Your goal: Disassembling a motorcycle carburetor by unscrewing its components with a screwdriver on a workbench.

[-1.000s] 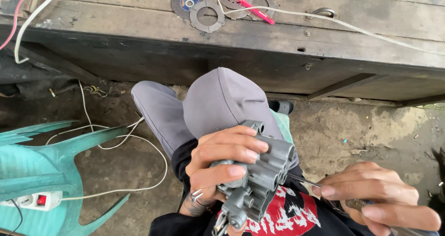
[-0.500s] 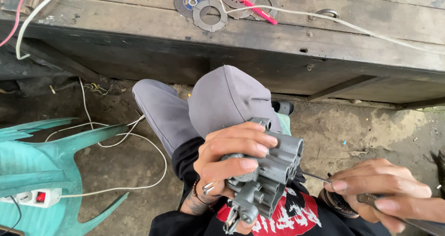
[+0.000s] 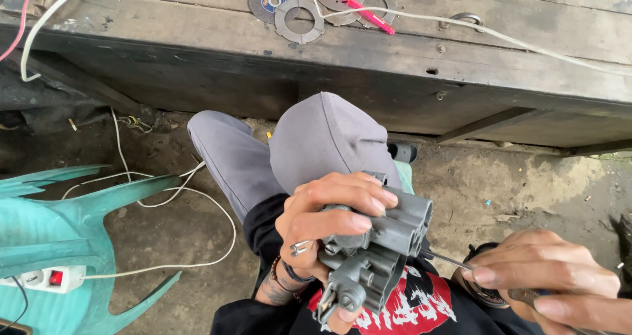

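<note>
Left hand point(image 3: 322, 216) gripping grey metal housing point(image 3: 375, 256) above lap, in front of wooden bench point(image 3: 461, 65). Right hand point(image 3: 553, 282) closing around screwdriver point(image 3: 454, 261), tip touching housing side.

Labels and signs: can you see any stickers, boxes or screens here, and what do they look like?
Round label: middle of the dark grinding disc on the wooden bench, blue and pale.
Printed design: on the black shirt under the grey metal part gripped by the left hand, red and white shapes.
No boxes or screens in view.
</note>
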